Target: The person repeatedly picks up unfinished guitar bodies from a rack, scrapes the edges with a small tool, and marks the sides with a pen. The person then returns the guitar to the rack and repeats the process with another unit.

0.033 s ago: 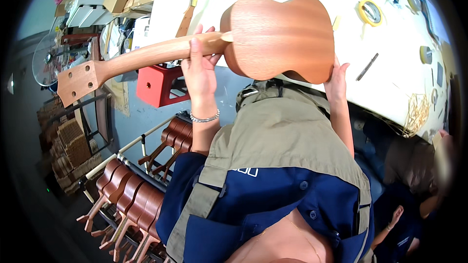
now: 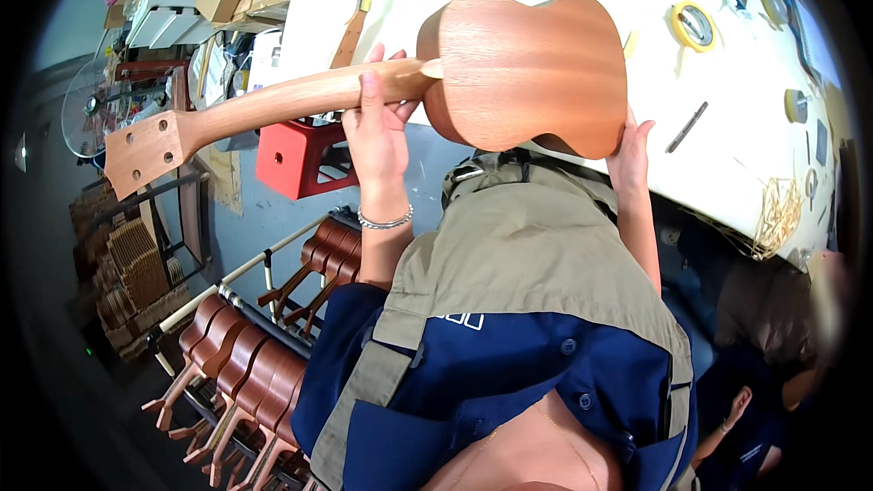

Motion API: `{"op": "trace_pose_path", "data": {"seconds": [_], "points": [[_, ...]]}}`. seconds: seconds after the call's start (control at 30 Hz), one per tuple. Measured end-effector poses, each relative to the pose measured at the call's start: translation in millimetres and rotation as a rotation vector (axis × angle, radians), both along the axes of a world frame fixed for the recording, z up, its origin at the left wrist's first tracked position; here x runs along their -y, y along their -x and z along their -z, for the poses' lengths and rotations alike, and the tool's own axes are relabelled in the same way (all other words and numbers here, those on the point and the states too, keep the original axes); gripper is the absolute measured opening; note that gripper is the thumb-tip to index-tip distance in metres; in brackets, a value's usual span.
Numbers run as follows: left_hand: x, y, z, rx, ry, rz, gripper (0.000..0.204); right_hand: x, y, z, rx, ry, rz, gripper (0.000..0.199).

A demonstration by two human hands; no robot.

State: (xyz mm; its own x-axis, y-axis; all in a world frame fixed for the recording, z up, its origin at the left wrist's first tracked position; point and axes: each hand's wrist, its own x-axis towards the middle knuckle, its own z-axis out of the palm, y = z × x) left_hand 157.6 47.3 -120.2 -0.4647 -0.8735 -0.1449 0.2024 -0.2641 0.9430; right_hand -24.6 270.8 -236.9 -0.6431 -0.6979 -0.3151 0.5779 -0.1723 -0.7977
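Note:
An unstrung wooden ukulele (image 2: pixel 532 73) is held up over the table's near edge, its plain back turned toward me. Its neck points left and ends in a headstock (image 2: pixel 145 153) with several peg holes. Near the heel, my left hand (image 2: pixel 377 132) is closed round the neck, thumb across the back of it. At the body's lower right end, my right hand (image 2: pixel 629 155) grips the rim; most of its fingers are hidden behind the body.
On the white table (image 2: pixel 727 127) lie a yellow tape roll (image 2: pixel 694 26), a dark pen (image 2: pixel 687 126) and wood shavings (image 2: pixel 777 216). A red stool (image 2: pixel 293 164) stands left. A rack of brown ukuleles (image 2: pixel 241 359) is at lower left. Another person's hand (image 2: pixel 738 405) shows at lower right.
The ukulele's body and my left hand have shifted very slightly to the right. Both hands keep their hold.

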Motion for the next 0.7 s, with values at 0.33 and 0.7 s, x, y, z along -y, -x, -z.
{"op": "trace_pose_path", "data": {"seconds": [0.33,0.7], "points": [[7.3,-5.2,6.3,-0.365,-0.008,0.175,0.048,-33.6,12.3,34.0,-0.245,-0.107,-0.061,0.076],[-0.8,9.0,4.7,-0.48,0.038,0.276,0.041,-47.0,23.8,42.2,-0.184,-0.065,-0.029,0.069]]}}
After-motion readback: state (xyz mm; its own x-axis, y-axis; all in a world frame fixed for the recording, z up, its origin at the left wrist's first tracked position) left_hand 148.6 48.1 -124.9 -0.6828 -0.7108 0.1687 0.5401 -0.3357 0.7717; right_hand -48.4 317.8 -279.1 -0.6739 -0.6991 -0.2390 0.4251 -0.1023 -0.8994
